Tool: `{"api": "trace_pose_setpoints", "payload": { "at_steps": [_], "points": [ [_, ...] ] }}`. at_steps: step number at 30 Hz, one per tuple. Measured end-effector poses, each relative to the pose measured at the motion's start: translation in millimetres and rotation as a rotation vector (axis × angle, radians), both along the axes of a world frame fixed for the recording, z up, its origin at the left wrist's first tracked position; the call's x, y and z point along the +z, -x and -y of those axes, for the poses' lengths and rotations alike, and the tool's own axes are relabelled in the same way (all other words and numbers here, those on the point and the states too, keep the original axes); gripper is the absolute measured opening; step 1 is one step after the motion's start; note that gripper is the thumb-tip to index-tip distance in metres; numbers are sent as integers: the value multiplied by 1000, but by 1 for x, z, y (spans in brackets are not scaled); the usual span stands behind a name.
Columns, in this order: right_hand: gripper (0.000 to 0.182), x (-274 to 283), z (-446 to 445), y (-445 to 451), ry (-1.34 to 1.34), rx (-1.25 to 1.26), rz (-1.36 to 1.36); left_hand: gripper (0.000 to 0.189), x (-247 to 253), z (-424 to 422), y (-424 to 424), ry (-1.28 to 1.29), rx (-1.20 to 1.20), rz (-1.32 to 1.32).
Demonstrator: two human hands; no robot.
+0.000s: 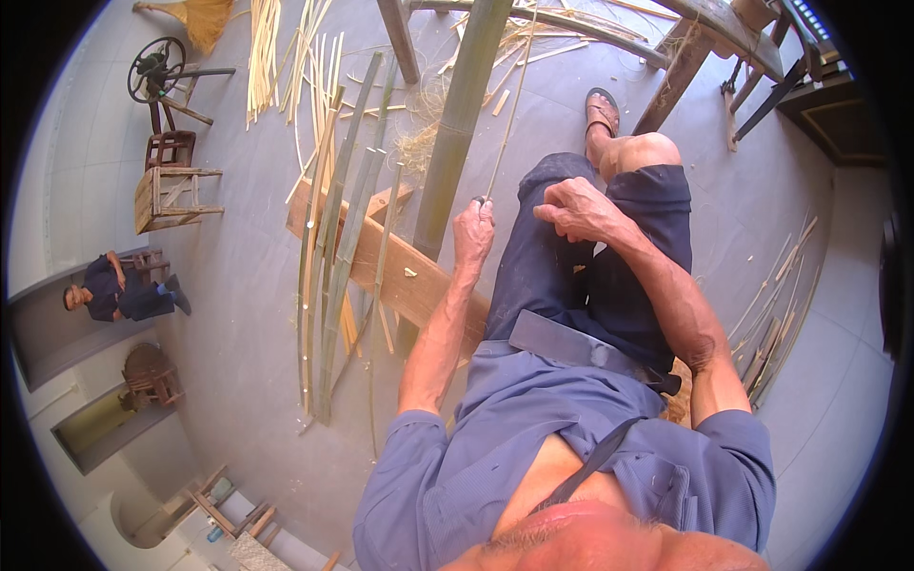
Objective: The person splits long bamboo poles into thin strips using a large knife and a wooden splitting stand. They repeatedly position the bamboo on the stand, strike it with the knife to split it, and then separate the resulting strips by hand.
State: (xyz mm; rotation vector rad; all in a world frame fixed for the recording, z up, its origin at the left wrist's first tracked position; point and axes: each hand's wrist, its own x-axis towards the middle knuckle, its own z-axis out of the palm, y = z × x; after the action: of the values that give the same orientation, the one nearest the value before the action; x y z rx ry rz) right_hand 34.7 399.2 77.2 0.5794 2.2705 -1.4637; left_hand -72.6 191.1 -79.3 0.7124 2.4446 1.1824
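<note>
My left hand [473,234] grips a thin bamboo strip [513,118], which runs up and away across the floor. Dark wrapping shows on a finger there. Above my thighs, my right hand [580,211] hangs with its fingers curled; whether anything is inside them is hidden. Across my lap lies a broad-bladed cleaver [571,347], its dark handle end toward my right hip. A thick green bamboo pole [457,132] slants past my left hand, beyond the wooden bench plank [400,268]. Several split bamboo lengths [348,235] rest across that plank.
Pale bamboo strips [264,64] and curled shavings [421,146] litter the floor. A wooden trestle [671,86] stands ahead on the right. More slivers [778,307] lie to my right. Off to the left are a wooden stool [161,200] and a seated person [118,289].
</note>
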Motion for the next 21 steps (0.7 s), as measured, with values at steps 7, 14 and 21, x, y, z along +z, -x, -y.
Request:
{"api": "trace_pose_setpoints", "payload": {
  "at_steps": [7,14,21],
  "points": [
    [35,-1,1,1,-5,-10,9,28,-1,3,-13,-22,5,120],
    [34,4,-1,-1,7,-27,8,25,-67,-8,-23,31,-36,98],
    [31,-1,-1,0,10,-30,20,35,-164,12,-23,871,-359,316]
  ]
}}
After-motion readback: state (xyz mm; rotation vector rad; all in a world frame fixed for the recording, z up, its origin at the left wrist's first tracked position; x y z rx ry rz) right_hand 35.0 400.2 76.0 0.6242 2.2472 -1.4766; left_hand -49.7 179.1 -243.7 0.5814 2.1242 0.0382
